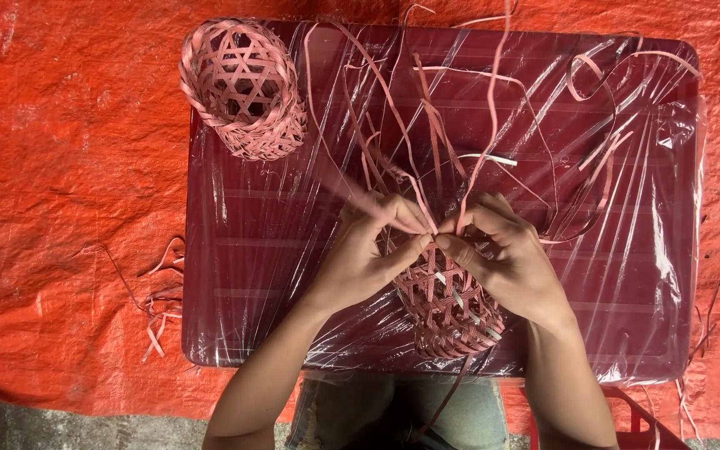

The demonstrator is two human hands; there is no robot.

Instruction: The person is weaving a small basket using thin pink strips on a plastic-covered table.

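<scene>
A small pink half-made basket (pixel 447 304) lay on its side near the front edge of the dark red worktop (pixel 243 250), between both hands. The left hand (pixel 368 250) and the right hand (pixel 506 254) each had a closed grip, pinching thin pink strips (pixel 427 125) at the basket's open top. The long strips fanned out across the worktop. A finished pink basket (pixel 243 87) lay at the far left corner. An orange sheet (pixel 68 167) covered the ground around it.

Glossy plastic film (pixel 643 275) (wrinkled) covers the table; matt woven-strip basket (pixel 447 308).
</scene>
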